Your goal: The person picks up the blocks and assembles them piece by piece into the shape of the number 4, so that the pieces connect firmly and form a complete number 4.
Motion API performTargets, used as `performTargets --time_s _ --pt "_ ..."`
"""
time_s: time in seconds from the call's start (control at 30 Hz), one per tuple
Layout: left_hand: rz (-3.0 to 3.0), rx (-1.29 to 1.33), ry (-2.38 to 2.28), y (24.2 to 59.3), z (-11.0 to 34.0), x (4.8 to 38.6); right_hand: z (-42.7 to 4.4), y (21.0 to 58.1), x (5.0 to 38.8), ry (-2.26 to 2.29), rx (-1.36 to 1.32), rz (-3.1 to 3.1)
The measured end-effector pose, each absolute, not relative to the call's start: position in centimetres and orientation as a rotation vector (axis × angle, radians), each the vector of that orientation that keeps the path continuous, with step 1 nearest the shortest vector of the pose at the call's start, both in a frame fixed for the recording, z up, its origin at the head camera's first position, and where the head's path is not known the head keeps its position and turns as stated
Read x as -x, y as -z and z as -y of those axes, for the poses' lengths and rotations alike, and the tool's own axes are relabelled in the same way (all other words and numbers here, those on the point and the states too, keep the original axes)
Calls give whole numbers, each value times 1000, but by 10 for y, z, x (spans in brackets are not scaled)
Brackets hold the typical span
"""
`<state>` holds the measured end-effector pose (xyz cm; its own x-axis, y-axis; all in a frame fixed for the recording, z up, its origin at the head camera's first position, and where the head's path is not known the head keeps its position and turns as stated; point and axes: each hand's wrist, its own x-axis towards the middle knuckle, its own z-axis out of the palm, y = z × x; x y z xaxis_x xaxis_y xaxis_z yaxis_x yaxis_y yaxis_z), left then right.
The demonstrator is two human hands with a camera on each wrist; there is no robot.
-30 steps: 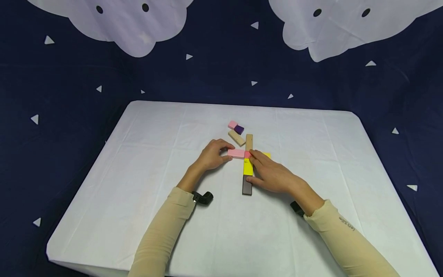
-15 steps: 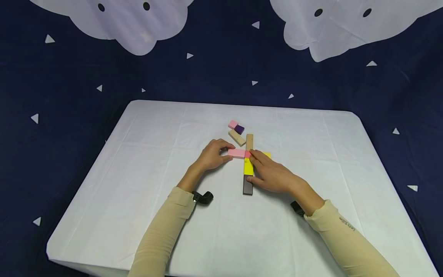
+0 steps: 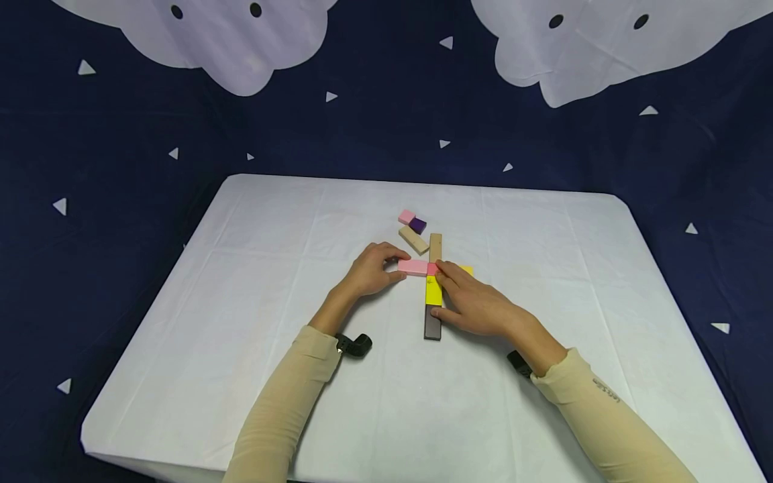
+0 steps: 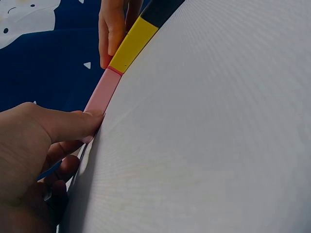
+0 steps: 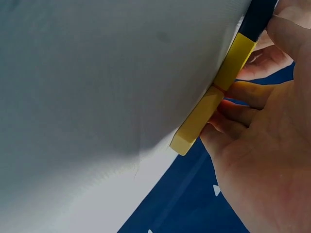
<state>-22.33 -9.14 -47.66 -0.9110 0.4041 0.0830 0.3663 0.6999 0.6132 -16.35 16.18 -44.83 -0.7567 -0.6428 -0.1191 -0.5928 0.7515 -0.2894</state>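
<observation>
Several wooden blocks lie end to end on the table as a cross in the head view. My left hand pinches the pink block, the cross's left arm, between thumb and fingers. At the centre is a red block, partly covered by fingertips of my right hand. That hand's fingers extend over the right arm, a yellow block mostly hidden there but visible in the right wrist view. Its thumb touches the dark grey block at the near end, below another yellow block. A tan block forms the far arm.
Just beyond the left hand lie a loose tan block, a purple block and a small pink block. A white cloth covers the table. Behind it hangs a dark blue curtain with white clouds and triangles.
</observation>
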Motion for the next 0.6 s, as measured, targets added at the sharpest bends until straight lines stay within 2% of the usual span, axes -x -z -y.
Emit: performTargets --time_s 0.6 --pt "-2841 -642 -1023 476 91 221 -163 449 165 345 965 -2734"
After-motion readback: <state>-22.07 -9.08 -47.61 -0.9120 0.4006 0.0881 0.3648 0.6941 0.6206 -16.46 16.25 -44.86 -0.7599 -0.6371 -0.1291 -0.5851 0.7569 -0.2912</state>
